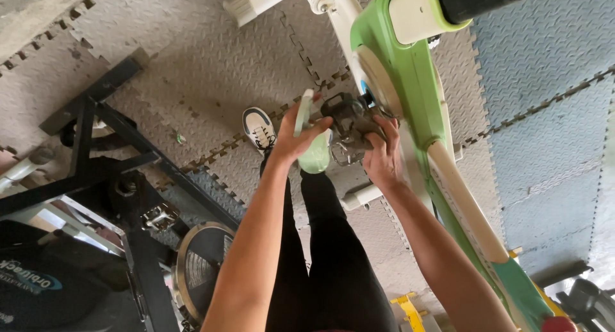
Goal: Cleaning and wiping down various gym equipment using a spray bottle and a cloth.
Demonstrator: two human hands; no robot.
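Observation:
My left hand (300, 137) grips a pale green crank arm (303, 112) and a light green rounded piece (316, 159) of a green and cream exercise bike (410, 95). My right hand (382, 154) closes around the black pedal (349, 122) fixed to the bike's side, its fingers wrapped over the pedal's cage. Both forearms reach forward from the bottom of the view. Below them are my black trouser legs and a white shoe (259, 128) on the floor.
A black exercise bike (122, 197) with a metal pedal (158, 218) and flywheel (202, 261) stands at the left. Grey and blue interlocking foam floor mats (538, 114) cover the ground. Yellow and red parts lie at the bottom right.

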